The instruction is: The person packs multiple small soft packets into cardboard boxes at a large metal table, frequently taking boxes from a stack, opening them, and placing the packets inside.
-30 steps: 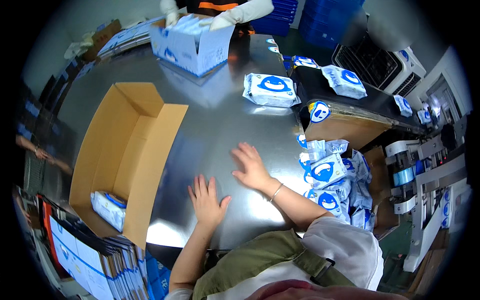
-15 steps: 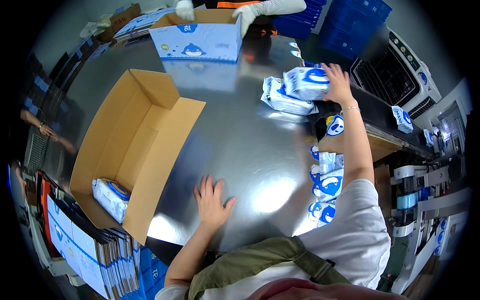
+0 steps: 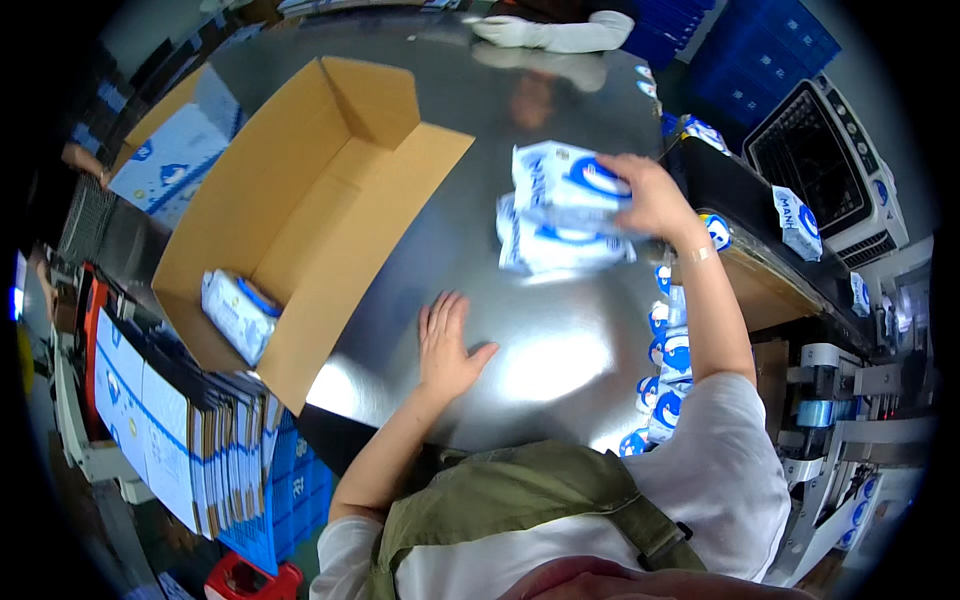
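**At the middle right of the metal table (image 3: 560,335), the right hand (image 3: 648,200) grips the upper packet (image 3: 560,180) of two**

On the right part of the table, the fingers of the right hand lie over the right end of the upper packet, which is white with a blue whale figure, and they appear to be clamped on it. This packet lies over the lower packet (image 3: 575,257), covering its far part; whether the hand holds the lower packet as well, I cannot tell. Nearer and to the left, the left hand (image 3: 452,350) is spread on the table, with the thumb apart from the fingers, and it grips nothing.

To the left of both hands, the open carton (image 3: 300,225) leans at a slant, its brown inside turned toward the person. In its near end lies one packet (image 3: 240,315), and over most of the remaining space the brown cardboard is visible. By my judgement, the work is at an early stage: one packet is inside, while the two packets by the right hand are outside the carton. Farther to the right, another packet (image 3: 797,222) rests on the black belt (image 3: 715,185). At the far edge of the table, a co-worker's gloved hand (image 3: 503,30) is visible.
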The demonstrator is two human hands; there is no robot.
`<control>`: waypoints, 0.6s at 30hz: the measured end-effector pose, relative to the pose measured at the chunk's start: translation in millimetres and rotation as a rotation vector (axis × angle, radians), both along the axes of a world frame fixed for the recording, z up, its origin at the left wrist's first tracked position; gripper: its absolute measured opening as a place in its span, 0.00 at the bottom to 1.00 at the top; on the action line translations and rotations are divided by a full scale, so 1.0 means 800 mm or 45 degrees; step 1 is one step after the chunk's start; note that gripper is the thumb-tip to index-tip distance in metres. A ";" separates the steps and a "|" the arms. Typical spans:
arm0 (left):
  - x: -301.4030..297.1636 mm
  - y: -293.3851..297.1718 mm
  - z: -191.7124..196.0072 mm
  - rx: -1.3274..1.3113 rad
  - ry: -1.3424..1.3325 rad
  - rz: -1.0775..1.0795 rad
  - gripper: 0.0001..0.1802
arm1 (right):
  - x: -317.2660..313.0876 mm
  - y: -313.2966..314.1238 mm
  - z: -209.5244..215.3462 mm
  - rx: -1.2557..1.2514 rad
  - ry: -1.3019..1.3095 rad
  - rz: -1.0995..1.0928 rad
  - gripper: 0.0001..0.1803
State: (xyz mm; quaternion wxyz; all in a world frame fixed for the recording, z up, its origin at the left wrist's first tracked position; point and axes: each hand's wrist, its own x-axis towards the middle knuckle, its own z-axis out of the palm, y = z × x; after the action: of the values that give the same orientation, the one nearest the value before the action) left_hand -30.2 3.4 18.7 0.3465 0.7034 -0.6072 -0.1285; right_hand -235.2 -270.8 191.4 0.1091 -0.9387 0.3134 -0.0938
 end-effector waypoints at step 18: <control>0.009 -0.052 0.113 0.167 0.253 0.369 0.34 | 0.076 0.056 -0.071 0.912 0.106 0.262 0.56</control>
State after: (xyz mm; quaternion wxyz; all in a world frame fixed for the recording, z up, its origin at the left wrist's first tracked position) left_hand -22.9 -38.5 108.7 0.3730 0.7884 -0.4527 -0.1853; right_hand -174.5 -226.4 134.8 0.4267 -0.8706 0.2344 0.0716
